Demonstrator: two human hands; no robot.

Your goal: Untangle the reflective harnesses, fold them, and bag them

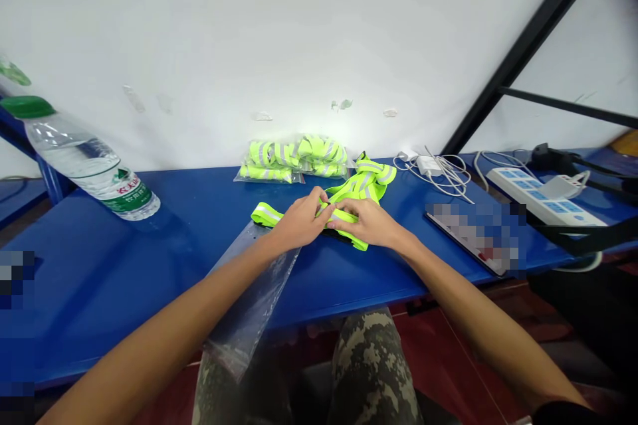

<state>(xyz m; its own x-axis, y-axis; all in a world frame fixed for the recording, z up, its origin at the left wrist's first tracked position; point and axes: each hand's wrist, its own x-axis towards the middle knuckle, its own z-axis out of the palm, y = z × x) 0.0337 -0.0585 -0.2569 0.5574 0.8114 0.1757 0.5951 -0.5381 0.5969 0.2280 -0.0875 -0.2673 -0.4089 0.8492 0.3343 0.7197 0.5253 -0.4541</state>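
Both hands meet over a neon yellow reflective strap (268, 214) with a silver stripe, near the middle of the blue table. My left hand (304, 218) pinches it from the left, thumb and fingers closed. From the right, my right hand (369, 220) grips the same strap, its fingertips almost touching the left ones. The exact spot between the fingertips is partly hidden. More neon webbing (366, 182) lies bunched just behind the hands. A clear plastic bag (252, 302) lies under my left forearm and hangs over the table's front edge.
Clear bags of folded neon straps (273, 154) lie against the wall. A large water bottle (107, 176) stands at left on the blue table (164, 265). At right are a white charger cable (451, 176), a phone-like flat object (468, 242) and a power strip (543, 199).
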